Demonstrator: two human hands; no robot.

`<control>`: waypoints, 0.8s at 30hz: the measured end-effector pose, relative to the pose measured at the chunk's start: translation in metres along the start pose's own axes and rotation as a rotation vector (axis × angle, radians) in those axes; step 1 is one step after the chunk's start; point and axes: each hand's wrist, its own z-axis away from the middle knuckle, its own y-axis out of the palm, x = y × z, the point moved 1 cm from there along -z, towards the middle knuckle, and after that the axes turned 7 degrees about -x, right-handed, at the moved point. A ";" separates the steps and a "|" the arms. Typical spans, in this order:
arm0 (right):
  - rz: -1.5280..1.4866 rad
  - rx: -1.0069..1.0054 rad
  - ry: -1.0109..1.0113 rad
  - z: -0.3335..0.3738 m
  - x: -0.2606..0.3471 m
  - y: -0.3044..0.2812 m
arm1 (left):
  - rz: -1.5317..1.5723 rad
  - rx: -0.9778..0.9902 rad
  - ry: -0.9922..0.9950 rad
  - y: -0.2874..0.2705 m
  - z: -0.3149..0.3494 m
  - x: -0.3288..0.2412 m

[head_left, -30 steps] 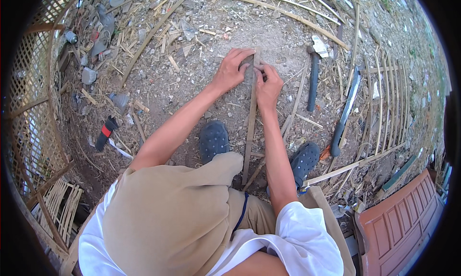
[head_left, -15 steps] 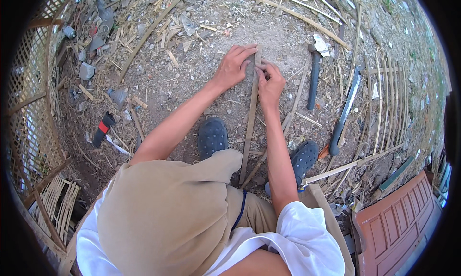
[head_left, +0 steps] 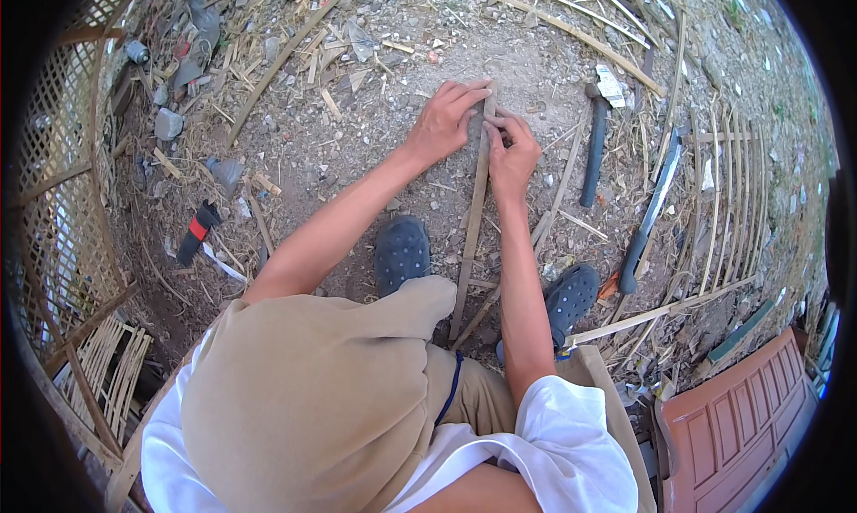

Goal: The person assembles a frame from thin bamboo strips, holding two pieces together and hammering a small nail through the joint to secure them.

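My left hand (head_left: pixel 444 122): it lies on the far end of the bamboo strip (head_left: pixel 470 227), fingers flat across it, not closed around it.
My right hand (head_left: pixel 512 152): its fingers pinch the strip's right edge, just beside my left hand.
Bamboo strip: long and thin, it lies on the dirt ground (head_left: pixel 375 111) and runs back between my dark shoes (head_left: pixel 402 252).
Hammer (head_left: pixel 594 147): on the ground to my right, near my right hand.
Long knife (head_left: pixel 650 214): farther right, past the hammer.
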 end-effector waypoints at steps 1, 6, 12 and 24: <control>-0.009 -0.001 -0.009 0.000 -0.002 0.000 | -0.011 0.005 0.004 0.000 0.000 -0.001; -0.007 -0.020 -0.041 0.002 -0.003 0.001 | -0.050 0.004 0.038 0.002 0.000 -0.003; 0.015 -0.019 -0.042 0.006 0.001 0.001 | -0.046 -0.001 0.047 0.001 0.000 -0.003; 0.149 -0.153 -0.251 0.016 -0.004 0.014 | -0.070 0.012 0.050 0.001 0.000 -0.005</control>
